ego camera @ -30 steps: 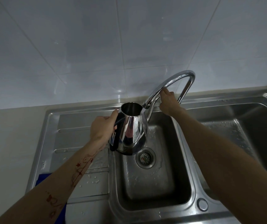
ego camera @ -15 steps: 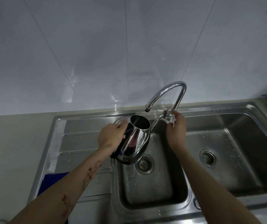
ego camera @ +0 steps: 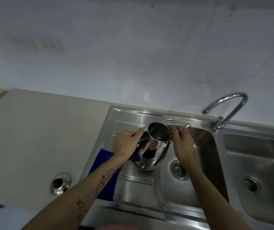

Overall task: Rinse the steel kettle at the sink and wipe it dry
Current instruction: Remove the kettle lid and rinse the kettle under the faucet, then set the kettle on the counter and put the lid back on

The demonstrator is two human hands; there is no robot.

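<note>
The steel kettle point(ego camera: 156, 146) is lidless, tilted, with its open mouth facing up toward me. It hangs over the seam between the drainboard and the left sink basin point(ego camera: 204, 146). My left hand point(ego camera: 126, 144) grips its black handle from the left. My right hand point(ego camera: 182, 146) is curled against the kettle's right side over the thin spout, whose tip point(ego camera: 187, 126) pokes out above my fingers. The curved faucet point(ego camera: 224, 103) stands to the right, apart from the kettle, and no water is seen running. A blue cloth point(ego camera: 103, 165) lies on the sink's left edge, partly under my left forearm.
A round steel lid-like piece point(ego camera: 60, 184) sits on the beige counter point(ego camera: 41, 133) to the left. The right basin point(ego camera: 265, 156) has its own drain. A white object point(ego camera: 6, 216) is at the bottom left. A tiled wall rises behind.
My right hand left the faucet lever and came onto the kettle's spout side. The kettle moved left, away from under the faucet. My view swung left.
</note>
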